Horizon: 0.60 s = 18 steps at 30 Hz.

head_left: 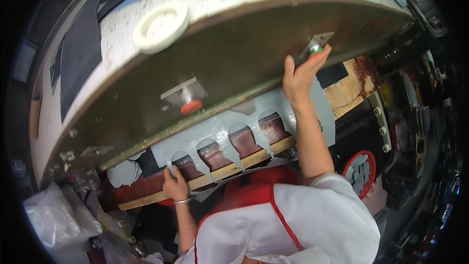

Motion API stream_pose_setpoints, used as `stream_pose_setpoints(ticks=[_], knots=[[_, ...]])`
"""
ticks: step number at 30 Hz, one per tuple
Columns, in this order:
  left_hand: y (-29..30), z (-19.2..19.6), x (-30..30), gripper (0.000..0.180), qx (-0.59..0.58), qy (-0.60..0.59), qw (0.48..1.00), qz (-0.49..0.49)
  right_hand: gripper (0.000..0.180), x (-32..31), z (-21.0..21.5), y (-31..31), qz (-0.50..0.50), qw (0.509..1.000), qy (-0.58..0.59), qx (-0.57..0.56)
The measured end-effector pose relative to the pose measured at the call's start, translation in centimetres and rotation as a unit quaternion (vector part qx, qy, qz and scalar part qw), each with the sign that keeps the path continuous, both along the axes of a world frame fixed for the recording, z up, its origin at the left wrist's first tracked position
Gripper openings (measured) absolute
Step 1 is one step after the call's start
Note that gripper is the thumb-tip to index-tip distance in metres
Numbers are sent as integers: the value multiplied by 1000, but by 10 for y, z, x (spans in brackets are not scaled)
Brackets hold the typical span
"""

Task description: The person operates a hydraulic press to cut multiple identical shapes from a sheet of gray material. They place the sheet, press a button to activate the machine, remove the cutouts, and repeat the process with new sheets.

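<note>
A thin grey sheet point(222, 127) lies under the machine's dark green beam point(234, 58), with several rounded cut-outs along its near edge showing the red-brown board below. My left hand point(176, 185) is closed at the sheet's near left corner, thumb and fingers on its edge. Raised to the right, my right hand point(300, 80) has its fingers stretched and thumb apart. Its fingertips touch the green button point(316, 50) on the beam's front. Further left on the beam is a red button point(191, 106).
A stack of grey cut pieces point(124, 173) sits left of the sheet. At the right stands a red-rimmed bin point(372, 173) of grey scraps. A white ring-shaped roll point(161, 27) rests on top of the machine. Clear plastic bags point(61, 215) lie at the lower left.
</note>
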<state>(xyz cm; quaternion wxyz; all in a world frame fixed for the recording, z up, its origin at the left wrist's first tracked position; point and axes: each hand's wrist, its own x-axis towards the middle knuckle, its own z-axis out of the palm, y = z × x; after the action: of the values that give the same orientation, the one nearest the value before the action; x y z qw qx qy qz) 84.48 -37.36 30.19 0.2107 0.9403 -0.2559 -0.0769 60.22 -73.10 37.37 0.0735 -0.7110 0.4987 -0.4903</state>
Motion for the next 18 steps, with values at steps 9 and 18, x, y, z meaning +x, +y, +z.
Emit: stream_pose_setpoints(ticks=[9,18], knots=[[-11,5,25,34,-38,-48,997,-45,91,-32,-19,27,-2,999,46,21],[7,-13,35,39,-143,-22,989,-43,24,-96,-67,123,69,990,48,116]])
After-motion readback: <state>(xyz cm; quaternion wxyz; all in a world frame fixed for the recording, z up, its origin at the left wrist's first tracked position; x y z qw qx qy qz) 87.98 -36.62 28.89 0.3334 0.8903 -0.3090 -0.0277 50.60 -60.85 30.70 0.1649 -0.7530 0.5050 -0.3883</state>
